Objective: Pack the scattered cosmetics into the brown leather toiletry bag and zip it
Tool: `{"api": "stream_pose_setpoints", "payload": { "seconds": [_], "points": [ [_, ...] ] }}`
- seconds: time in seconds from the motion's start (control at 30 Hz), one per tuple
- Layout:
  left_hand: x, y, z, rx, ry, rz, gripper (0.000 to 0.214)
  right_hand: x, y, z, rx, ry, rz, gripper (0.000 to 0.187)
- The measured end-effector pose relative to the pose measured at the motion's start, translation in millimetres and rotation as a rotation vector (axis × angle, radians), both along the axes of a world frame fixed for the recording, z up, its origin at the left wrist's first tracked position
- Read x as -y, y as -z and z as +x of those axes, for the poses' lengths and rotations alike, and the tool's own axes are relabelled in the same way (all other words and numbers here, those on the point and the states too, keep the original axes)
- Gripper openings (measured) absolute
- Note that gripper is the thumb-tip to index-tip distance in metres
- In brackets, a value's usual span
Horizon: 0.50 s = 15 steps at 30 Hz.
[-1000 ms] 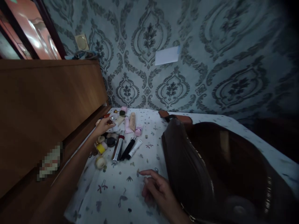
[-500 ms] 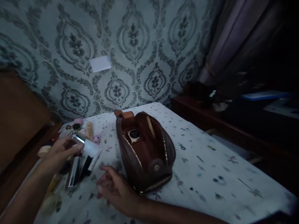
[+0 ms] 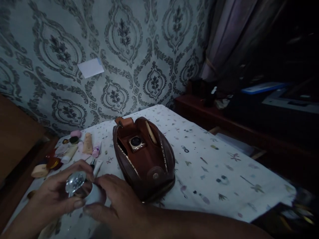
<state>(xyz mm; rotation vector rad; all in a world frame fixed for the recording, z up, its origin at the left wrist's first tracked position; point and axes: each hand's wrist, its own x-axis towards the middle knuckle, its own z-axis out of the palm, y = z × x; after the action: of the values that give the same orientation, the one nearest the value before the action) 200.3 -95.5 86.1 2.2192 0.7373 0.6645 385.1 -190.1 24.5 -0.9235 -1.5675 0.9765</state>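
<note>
Between my two hands is a white cosmetic bottle point(image 3: 96, 195) with a shiny silver cap point(image 3: 75, 181), tilted so that the cap faces up toward me. The fingers and thumb of my left hand point(image 3: 53, 194) wrap round the cap end. From the other side, my right hand point(image 3: 122, 197) grips the white body. An open brown leather bag point(image 3: 147, 166) stands just beyond my right hand. Inside it lies a square gold-rimmed item with a dark round centre point(image 3: 136, 142), and a tan stick-like item point(image 3: 151, 132) leans at its right side.
Left of the bag lie several cosmetics on the patterned white cloth point(image 3: 199, 159): a beige tube point(image 3: 87, 143), a pink-and-white tube point(image 3: 96, 149), a pale tube point(image 3: 69, 153) and a round beige-topped jar point(image 3: 40, 170). A dark red ledge point(image 3: 189, 108) runs along the right.
My left hand has brought the silver-capped bottle nearer to me and turned its cap upward. My right hand, empty before, has moved left and taken hold of the bottle. The view has shifted right.
</note>
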Motion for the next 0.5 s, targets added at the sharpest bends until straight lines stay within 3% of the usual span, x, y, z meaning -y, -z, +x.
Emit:
{"api": "stream_pose_setpoints", "payload": {
  "seconds": [0.13,0.27,0.4,0.5],
  "points": [
    [5.8,-10.6,10.4,0.078,-0.021,0.159,0.023,7.6,-36.5,22.0,0.066,-0.022,0.058,0.029],
    [16.1,-15.4,34.0,0.216,-0.100,0.164,0.022,10.5,-67.2,46.7,0.094,-0.024,0.020,0.019],
    [30.1,-8.8,61.7,0.309,-0.290,0.056,0.028,-4.9,-77.7,74.0,0.054,0.043,0.049,0.019],
    [34.1,3.2,71.4,0.210,-0.276,0.198,0.023,-27.5,-77.1,97.9,0.097,0.184,0.098,0.023]
  ]
}}
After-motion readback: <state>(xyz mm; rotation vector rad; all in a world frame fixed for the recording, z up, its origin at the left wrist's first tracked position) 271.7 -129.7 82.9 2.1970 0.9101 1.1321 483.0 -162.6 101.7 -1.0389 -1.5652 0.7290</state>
